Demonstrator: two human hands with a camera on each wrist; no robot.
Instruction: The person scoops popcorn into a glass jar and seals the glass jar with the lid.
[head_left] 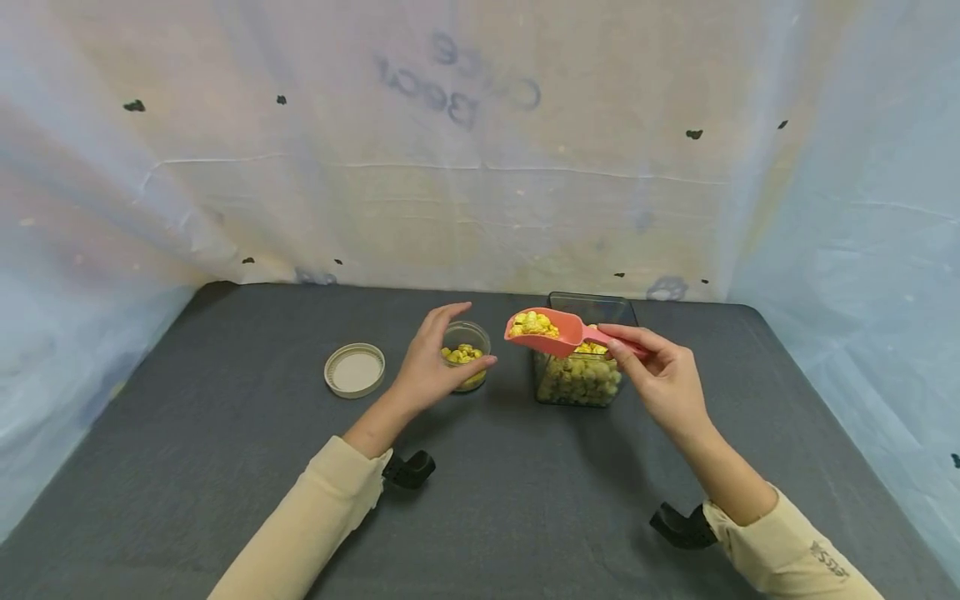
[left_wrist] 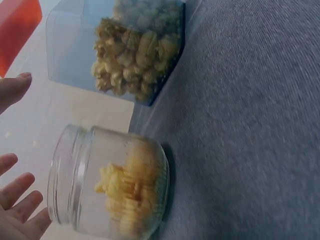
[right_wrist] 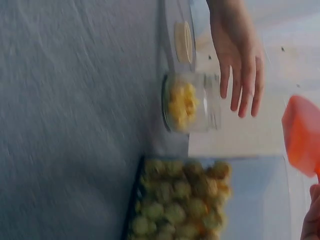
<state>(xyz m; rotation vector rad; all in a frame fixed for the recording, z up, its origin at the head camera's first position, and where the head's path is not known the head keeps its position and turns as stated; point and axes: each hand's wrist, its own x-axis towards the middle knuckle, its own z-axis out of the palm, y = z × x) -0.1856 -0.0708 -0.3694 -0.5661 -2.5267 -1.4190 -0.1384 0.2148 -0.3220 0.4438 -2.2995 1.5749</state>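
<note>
My right hand [head_left: 663, 379] grips the handle of a coral-pink scoop [head_left: 567, 332], raised over the clear bin and loaded with yellow popcorn [head_left: 534, 324]. Below it stands the bin [head_left: 579, 385], a see-through square container with popcorn in its lower part. To the bin's left a round glass jar [left_wrist: 85, 185] stands upright on the table, partly filled with popcorn. My left hand [head_left: 431, 367] hovers around the jar's mouth with thumb and fingers spread; in the left wrist view the fingertips [left_wrist: 30, 202] show right by the rim.
A round cream-coloured lid [head_left: 355, 371] lies on the dark grey table [head_left: 480, 517], left of the left hand. Behind the table hangs a pale plastic sheet [head_left: 480, 200], with more sheeting at both sides. Dark straps with black mounts [head_left: 408, 471] are on both wrists.
</note>
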